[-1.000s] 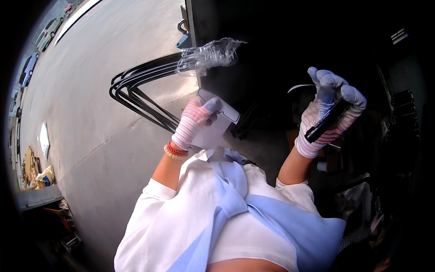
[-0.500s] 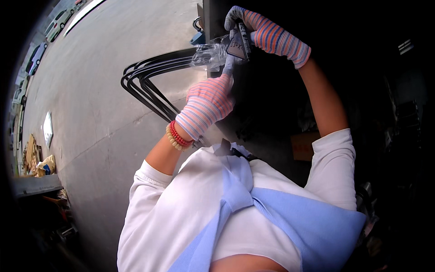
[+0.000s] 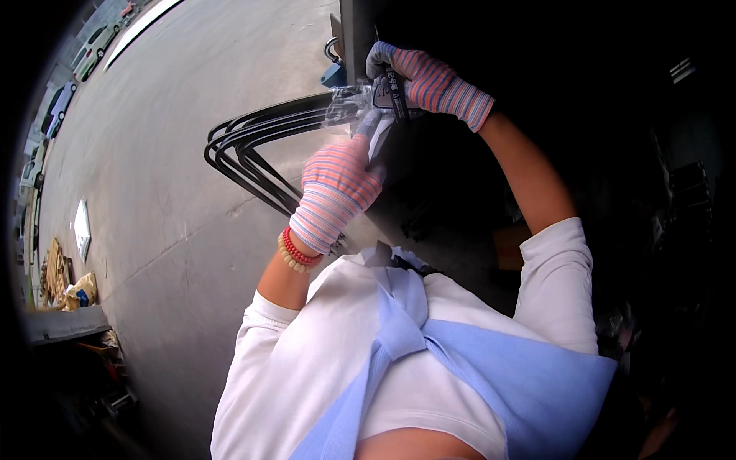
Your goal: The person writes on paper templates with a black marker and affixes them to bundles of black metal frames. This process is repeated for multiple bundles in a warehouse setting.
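My left hand [image 3: 336, 180], in a striped knit glove with grey fingertips, pinches at a small grey tag [image 3: 382, 95] with dark handwriting. My right hand [image 3: 431, 86], gloved the same way, closes around a black pen-like stick [image 3: 396, 92] with pale printing; it lies across the tag. Crumpled clear plastic [image 3: 346, 109] sits against the tag and my left fingertips. It covers the end of a bundle of black bent rods [image 3: 230, 136], which reach out to the left and fold back behind my left wrist. Some fingertips are hidden.
A blue padlock [image 3: 333, 74] hangs beside a dark upright post [image 3: 354, 46], near the hands. The right side is in deep shadow, with a dim box [image 3: 510, 244] low down. Parked cars [image 3: 57, 107] and wood scraps [image 3: 54, 272] are far left, beyond the concrete floor [image 3: 169, 169].
Both hands have shifted a little left and down with the stick and the tag. The stick now slants over the tag, with a thin tip showing above my right fingers.
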Tool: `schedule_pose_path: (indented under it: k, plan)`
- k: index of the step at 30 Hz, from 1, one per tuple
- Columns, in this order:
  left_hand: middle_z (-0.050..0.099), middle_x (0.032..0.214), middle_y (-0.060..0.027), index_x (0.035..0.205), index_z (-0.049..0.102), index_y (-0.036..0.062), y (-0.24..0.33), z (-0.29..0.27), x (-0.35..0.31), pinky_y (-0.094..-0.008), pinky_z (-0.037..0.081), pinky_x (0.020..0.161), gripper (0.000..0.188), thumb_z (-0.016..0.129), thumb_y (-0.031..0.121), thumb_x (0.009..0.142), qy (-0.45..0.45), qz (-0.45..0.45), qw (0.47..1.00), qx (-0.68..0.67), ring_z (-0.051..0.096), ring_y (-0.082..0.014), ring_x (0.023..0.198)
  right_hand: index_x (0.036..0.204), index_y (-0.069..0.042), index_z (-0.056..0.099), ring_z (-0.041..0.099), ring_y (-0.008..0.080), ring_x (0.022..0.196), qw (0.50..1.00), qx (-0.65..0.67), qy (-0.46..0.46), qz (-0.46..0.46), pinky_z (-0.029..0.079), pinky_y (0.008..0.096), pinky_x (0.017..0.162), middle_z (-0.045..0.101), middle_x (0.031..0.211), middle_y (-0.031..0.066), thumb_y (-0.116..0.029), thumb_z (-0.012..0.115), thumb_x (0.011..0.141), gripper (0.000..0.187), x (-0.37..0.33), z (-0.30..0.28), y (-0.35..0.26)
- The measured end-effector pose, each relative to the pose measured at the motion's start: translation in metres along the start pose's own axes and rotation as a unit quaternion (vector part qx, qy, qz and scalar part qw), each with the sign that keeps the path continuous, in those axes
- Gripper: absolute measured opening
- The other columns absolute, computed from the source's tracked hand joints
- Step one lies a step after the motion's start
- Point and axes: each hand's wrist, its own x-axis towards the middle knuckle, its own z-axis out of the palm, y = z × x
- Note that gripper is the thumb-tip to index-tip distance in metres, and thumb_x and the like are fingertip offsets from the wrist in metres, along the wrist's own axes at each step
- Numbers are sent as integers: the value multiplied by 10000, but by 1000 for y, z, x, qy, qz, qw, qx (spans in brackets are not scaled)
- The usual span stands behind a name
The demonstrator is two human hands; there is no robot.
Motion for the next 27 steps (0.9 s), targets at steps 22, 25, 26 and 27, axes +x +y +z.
schedule_pose_path:
  k: [22, 25, 26, 27]
  plan:
    - [584, 712, -155, 1024, 500, 76, -2, 6, 23, -381, 463, 615, 338, 533, 193, 708, -31, 2, 997, 72, 572, -321, 697, 925, -46, 441, 519, 225, 980, 935, 188, 297, -42, 407, 332, 843, 511, 1083, 176, 18, 514, 759, 193, -64, 19, -25]
    - [583, 711, -157, 1194, 389, 113, 2, 6, 19, -387, 462, 599, 519, 535, 190, 703, -14, 7, 997, 73, 573, -316, 677, 905, -36, 461, 529, 218, 939, 931, -11, 362, -50, 406, 312, 831, 539, 1006, 146, -19, 554, 745, 187, -71, 32, -23]
    - [583, 712, -157, 1254, 341, 128, 2, 6, 18, -389, 461, 593, 589, 536, 188, 701, -6, 6, 998, 70, 573, -315, 670, 907, -34, 465, 533, 209, 922, 912, -5, 408, -24, 411, 305, 821, 545, 979, 134, -25, 564, 738, 197, -77, 39, -24]
    - [583, 711, -157, 1280, 291, 142, 1, 8, 19, -390, 460, 587, 629, 534, 186, 702, -8, 4, 998, 69, 572, -316, 665, 910, -33, 468, 538, 200, 906, 891, -1, 453, 1, 416, 299, 812, 551, 952, 122, -32, 574, 731, 207, -79, 42, -25]
